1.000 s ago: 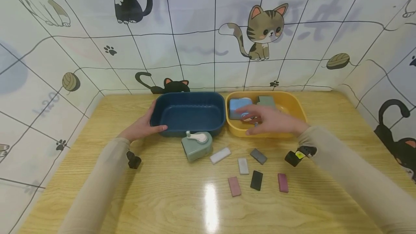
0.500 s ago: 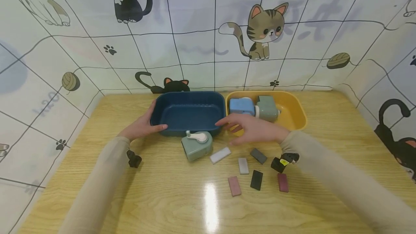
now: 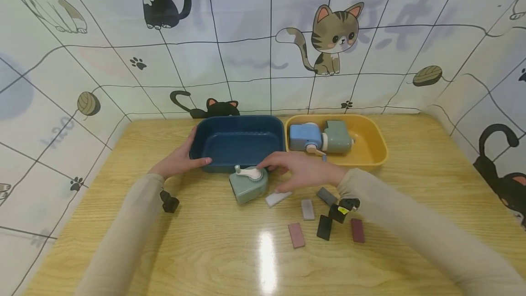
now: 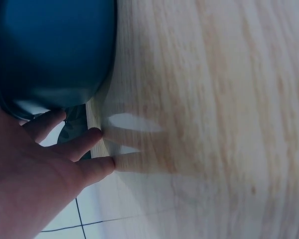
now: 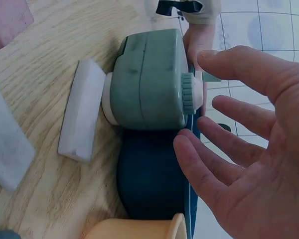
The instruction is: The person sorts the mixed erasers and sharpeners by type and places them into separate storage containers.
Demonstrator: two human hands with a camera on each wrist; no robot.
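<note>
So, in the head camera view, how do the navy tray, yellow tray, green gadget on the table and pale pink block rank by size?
1. Navy tray and yellow tray: too alike to rank.
2. Green gadget.
3. Pale pink block, smallest.

- Pale wooden table (image 3: 205,250), grained surface
- White wall covering (image 3: 242,17) behind and on both sides, dark grid lines (image 3: 270,58)
- Printed cats (image 3: 334,35), yarn balls (image 3: 428,76), paw marks (image 3: 140,65)
- White glare streak (image 3: 267,259) on table

Bins (image 3: 238,145) abreast, crank device (image 3: 249,188) before, blocks (image 3: 297,235) right
</note>
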